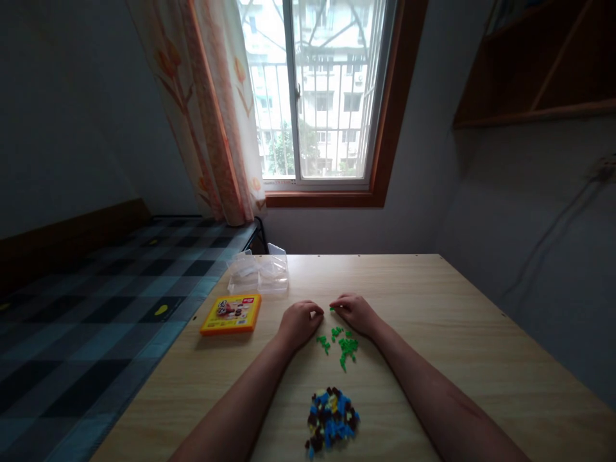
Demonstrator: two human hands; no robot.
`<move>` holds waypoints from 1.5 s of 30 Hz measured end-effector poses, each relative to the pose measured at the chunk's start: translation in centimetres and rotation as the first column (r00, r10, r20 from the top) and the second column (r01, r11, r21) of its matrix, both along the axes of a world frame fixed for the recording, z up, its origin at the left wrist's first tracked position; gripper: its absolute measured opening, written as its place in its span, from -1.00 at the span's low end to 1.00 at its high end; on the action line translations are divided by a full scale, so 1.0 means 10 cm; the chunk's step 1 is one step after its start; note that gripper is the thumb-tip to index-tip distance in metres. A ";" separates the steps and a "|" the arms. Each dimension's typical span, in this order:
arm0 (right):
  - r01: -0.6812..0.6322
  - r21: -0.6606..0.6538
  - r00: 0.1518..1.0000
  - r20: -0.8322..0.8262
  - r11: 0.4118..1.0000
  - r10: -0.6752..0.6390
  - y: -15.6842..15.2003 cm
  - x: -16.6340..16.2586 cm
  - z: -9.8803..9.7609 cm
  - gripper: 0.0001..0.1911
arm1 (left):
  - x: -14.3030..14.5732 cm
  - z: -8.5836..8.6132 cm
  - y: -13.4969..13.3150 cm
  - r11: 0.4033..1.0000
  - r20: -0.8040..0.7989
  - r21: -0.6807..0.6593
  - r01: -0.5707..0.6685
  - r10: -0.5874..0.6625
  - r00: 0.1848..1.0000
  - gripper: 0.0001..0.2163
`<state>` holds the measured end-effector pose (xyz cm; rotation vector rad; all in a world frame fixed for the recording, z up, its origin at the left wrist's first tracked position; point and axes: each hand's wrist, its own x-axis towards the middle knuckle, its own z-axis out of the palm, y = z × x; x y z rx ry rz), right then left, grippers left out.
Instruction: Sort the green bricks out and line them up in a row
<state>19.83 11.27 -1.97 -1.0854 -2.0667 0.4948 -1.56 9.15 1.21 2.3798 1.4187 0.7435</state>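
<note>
Right hand (355,314) pinches narrowly, facing the left hand (299,323), whose curled fingers I cannot tell are holding anything. I'd leave the mixed pile (333,417) nearer the camera undisturbed, work just beyond the loose green bricks (348,348), and lightly steady the tiny green brick (332,309) at my right fingertips.

On the wooden worktop (414,289), the right grip (356,312) pinches a small green piece (332,309), the left grip (299,322) curled near it. Loose green bits (348,346) lie closer in, then a blue, brown and yellow heap (333,418); a yellow box (233,313) and clear containers (273,281) sit leftward.
</note>
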 end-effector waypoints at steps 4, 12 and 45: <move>-0.017 0.055 1.000 0.025 0.998 0.016 -0.02 -0.02 -0.03 -0.83 | -0.01 -0.02 0.01 1.000 0.007 0.004 0.025 -0.025 1.000 -0.85; -0.053 0.058 0.998 0.044 0.997 0.051 -0.11 0.00 0.02 -0.76 | -0.02 -0.05 0.01 0.999 0.024 -0.011 0.050 -0.050 0.998 -0.87; -0.033 0.121 0.989 0.150 0.992 0.015 -0.20 -0.04 0.09 -0.81 | -0.05 -0.06 0.04 0.999 -0.067 -0.011 -0.037 0.037 0.997 -0.83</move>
